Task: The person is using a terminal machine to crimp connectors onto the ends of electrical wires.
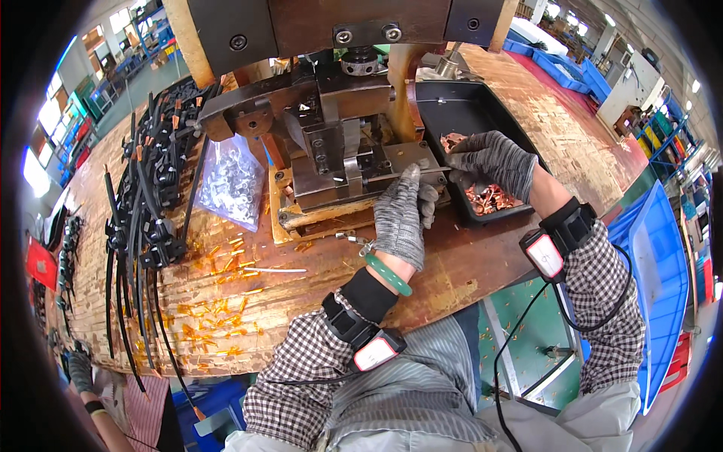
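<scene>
My left hand (401, 218), in a grey knit glove, is closed at the front edge of the press's metal die block (324, 184). Its fingertips meet a thin metal strip (388, 178) that runs along that edge toward my other hand. Over the left side of a black tray (471, 94), my right hand (497, 162), gloved alike, has its thumb and fingers pinched together. What lies inside either grip is hidden. Small copper pieces (489, 199) are heaped in the tray under my right hand, and more copper shows beside its fingertips.
The press (301, 26) rises directly ahead. Left of it lie a clear bag of metal terminals (231, 181) and a pile of black cables (151, 181). Orange bits (218, 316) litter the wooden table. At right stands a blue bin (655, 279); another person's gloved hand (79, 369) shows lower left.
</scene>
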`<state>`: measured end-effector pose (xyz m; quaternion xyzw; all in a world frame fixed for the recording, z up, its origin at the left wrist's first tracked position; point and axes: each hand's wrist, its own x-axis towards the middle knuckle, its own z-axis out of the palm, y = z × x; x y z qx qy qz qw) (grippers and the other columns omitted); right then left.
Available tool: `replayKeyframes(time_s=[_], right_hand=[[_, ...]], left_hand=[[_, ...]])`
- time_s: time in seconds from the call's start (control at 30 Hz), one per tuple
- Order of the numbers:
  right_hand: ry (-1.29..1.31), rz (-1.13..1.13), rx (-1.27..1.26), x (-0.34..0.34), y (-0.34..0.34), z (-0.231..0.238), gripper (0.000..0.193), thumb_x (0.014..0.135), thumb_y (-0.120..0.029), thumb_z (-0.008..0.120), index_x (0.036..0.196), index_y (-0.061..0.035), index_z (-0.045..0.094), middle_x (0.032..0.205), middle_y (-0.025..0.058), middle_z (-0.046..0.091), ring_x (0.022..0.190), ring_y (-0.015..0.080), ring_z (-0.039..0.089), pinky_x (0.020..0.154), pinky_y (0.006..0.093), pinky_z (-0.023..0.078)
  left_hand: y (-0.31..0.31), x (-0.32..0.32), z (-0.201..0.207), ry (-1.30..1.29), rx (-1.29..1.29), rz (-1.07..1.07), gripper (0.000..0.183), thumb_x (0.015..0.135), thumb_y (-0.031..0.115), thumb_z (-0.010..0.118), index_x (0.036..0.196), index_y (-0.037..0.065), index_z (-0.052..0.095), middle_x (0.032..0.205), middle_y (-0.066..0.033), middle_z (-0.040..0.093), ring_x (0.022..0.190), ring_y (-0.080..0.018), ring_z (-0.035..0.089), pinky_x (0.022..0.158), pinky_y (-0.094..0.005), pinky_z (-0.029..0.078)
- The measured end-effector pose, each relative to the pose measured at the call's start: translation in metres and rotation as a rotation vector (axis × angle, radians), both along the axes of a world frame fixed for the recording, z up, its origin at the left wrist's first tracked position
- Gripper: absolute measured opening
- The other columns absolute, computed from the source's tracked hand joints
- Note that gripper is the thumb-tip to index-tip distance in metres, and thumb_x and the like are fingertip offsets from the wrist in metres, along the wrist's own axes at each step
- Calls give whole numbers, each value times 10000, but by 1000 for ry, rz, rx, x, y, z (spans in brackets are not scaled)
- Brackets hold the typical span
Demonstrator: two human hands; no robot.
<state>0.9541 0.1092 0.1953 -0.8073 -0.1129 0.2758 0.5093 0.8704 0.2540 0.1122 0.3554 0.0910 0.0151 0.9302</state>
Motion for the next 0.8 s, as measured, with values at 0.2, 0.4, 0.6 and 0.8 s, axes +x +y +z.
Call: replayKeyframes(time_s=[0.2, 0.4, 0.6, 0.8], right_hand=[[-8, -61, 57, 1, 1, -4, 266, 762, -104, 655, 988, 18, 585, 786, 95, 636, 609, 144, 606, 502, 228, 499], [-231, -5, 259, -4, -4, -18, 237, 746, -51, 653, 973, -3, 604, 770, 56, 632, 629, 121, 592, 551, 244, 493], [-1379, 299, -443, -27, -5, -24, 258, 755, -174, 623, 962, -23, 601, 877, 116, 621, 757, 263, 610, 680, 292, 480], [-341, 57, -9, -25, -7, -7, 314, 832, -254, 591, 902, 53, 589, 665, 66, 600, 592, 110, 555, 558, 268, 452]], left_hand=[[1, 1, -2, -24, 15, -3, 260, 887, 255, 502, 1067, 74, 552, 621, 26, 527, 469, -53, 448, 390, -184, 351], [-1, 1, 0, -35, 6, 25, 260, 889, 254, 501, 1058, 63, 554, 633, 19, 538, 479, -57, 467, 385, -186, 364], [2, 2, -1, 3, -27, 72, 222, 888, 244, 505, 999, 63, 570, 650, -1, 567, 485, -74, 489, 390, -199, 378], [0, -3, 1, -86, 35, 96, 231, 886, 271, 504, 961, 72, 594, 657, 12, 569, 491, -57, 480, 412, -194, 377]])
